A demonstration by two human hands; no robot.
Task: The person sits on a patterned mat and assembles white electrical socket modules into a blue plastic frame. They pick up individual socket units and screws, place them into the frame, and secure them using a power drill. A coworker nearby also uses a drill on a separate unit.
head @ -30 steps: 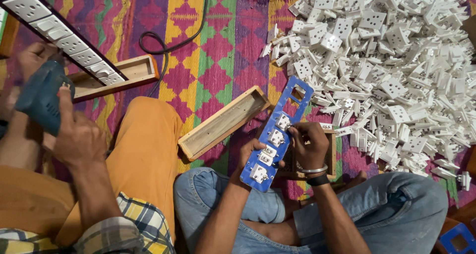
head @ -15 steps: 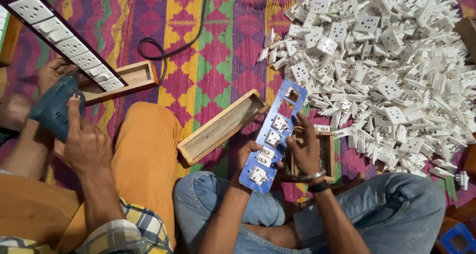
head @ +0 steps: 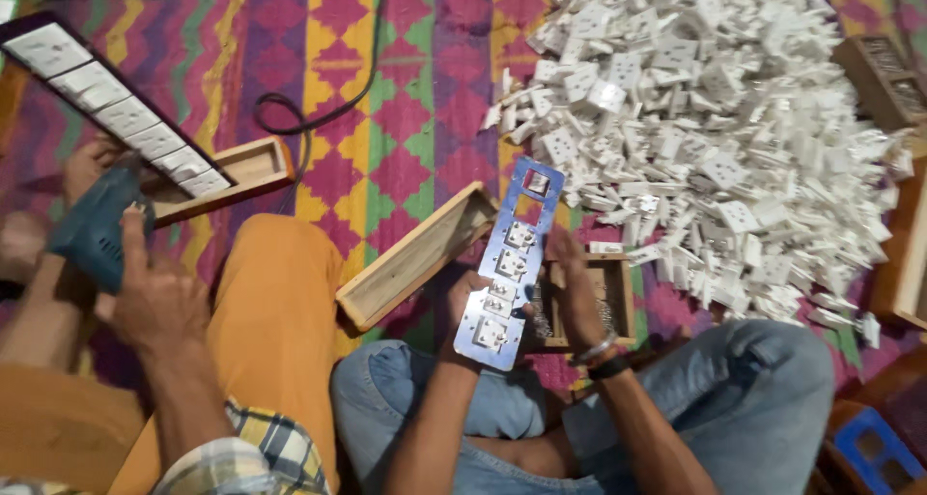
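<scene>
No packages, labels, signs or screens appear. Nothing wrapped or printed shows on the patterned mat or among the parts

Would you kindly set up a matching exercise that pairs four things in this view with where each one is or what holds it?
Things:
1. blue metal strip
2. pile of white sockets
3. blue power drill
4. long wooden box

Places:
A. heaped on the patterned mat at the upper right
B. gripped by the co-worker's hands at the left edge
C. held between the person's left hand and right hand
D. lying on the mat just left of the strip, beside the orange trouser leg

Pairs: 1-C, 2-A, 3-B, 4-D
</scene>
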